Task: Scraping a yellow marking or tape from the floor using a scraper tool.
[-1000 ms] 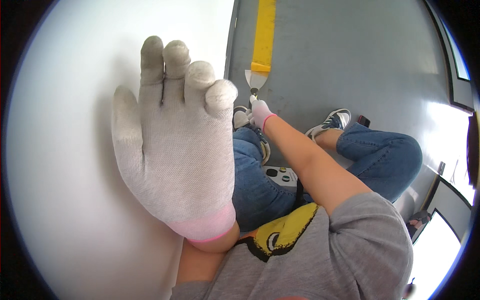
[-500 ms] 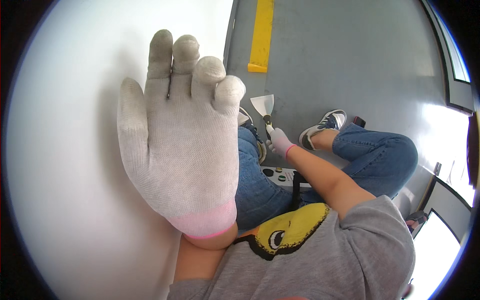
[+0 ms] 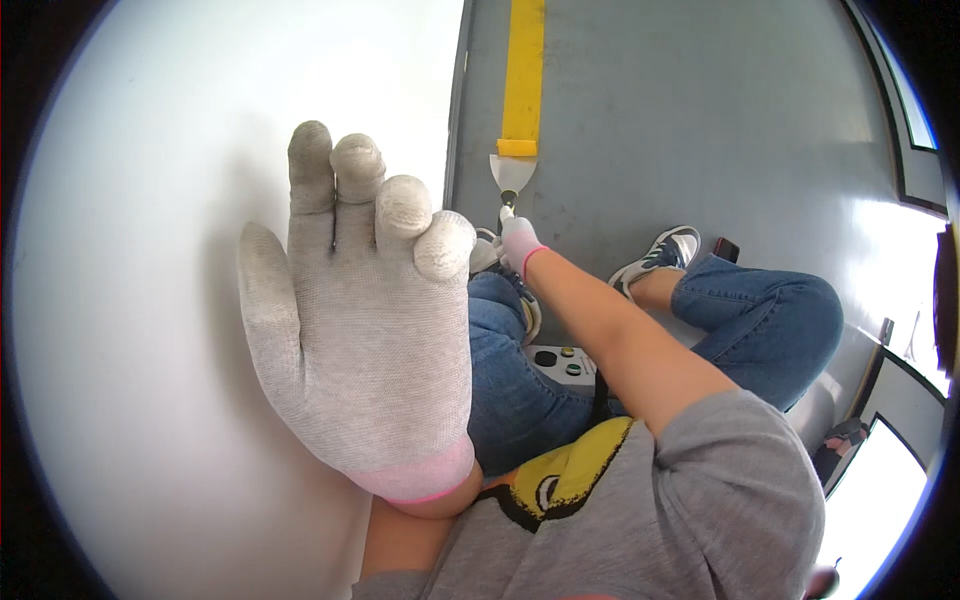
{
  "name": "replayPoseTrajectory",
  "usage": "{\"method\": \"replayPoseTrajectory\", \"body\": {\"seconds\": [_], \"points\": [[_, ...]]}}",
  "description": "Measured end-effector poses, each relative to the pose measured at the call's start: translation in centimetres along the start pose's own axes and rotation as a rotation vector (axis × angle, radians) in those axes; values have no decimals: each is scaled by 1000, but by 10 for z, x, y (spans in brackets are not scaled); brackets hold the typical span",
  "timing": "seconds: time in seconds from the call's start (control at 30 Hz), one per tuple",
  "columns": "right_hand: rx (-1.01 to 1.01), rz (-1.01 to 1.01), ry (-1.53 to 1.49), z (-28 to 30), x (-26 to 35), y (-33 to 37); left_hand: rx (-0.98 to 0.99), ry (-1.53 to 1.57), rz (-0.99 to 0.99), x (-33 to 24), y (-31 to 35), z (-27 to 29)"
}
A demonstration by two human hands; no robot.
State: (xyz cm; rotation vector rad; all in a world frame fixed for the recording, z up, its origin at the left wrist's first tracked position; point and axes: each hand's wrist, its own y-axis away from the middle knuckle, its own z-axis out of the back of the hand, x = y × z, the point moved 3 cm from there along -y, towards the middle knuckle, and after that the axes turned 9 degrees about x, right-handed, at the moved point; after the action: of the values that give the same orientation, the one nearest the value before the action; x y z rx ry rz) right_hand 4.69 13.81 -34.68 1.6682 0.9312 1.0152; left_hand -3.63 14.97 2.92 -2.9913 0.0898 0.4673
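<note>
"On the grey floor [image 3: 700, 130], what do we have in front of our feet?"

"A yellow strip [image 3: 524, 75] running away from us near the white wall [image 3: 140, 300], its near end [image 3: 517, 147] folded back. The scraper [image 3: 512, 182] is just this side of it, blade [image 3: 514, 170] towards the fold. Whether the edge has gone underneath, we can't tell."

"And our hands?"

"Our right hand [image 3: 520, 243] has its fingers wrapped around the scraper's handle [image 3: 508, 200], though the glove hides most of it. One shoe [image 3: 484, 250] is close beside. Our left hand [image 3: 385, 350] is empty, raised palm towards us, fingers loosely bent; we can't tell if its back touches the wall."

"How should the scraper handle?"

"Light enough for one hand, we'd judge, with a thin, fairly stiff blade. The handle is the place to hold it; the broad edge could be sharp, so we'd keep fingers off that."

"And the strip?"

"It looks thin and bendy, maybe sticky below, and it might tear. The folded end seems the easiest part to pinch. Our knitted gloves could catch on any glue."
</note>
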Motion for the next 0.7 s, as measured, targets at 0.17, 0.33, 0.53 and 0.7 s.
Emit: {"method": "replayPoseTrajectory", "body": {"seconds": [0.17, 0.33, 0.53, 0.7], "points": [[17, 30, 162, 32, -23, 18, 48, 8, -4, 0, -1, -4], [-54, 25, 312, 57, -50, 13, 9, 14, 19, 4, -3, -7], [-23, 90, 268, 23, -19, -2, -1, -12, 17, -1, -4, -6], [23, 92, 37, -24, 12, -12, -25, 11, -8, 0, -4, -6]]}}
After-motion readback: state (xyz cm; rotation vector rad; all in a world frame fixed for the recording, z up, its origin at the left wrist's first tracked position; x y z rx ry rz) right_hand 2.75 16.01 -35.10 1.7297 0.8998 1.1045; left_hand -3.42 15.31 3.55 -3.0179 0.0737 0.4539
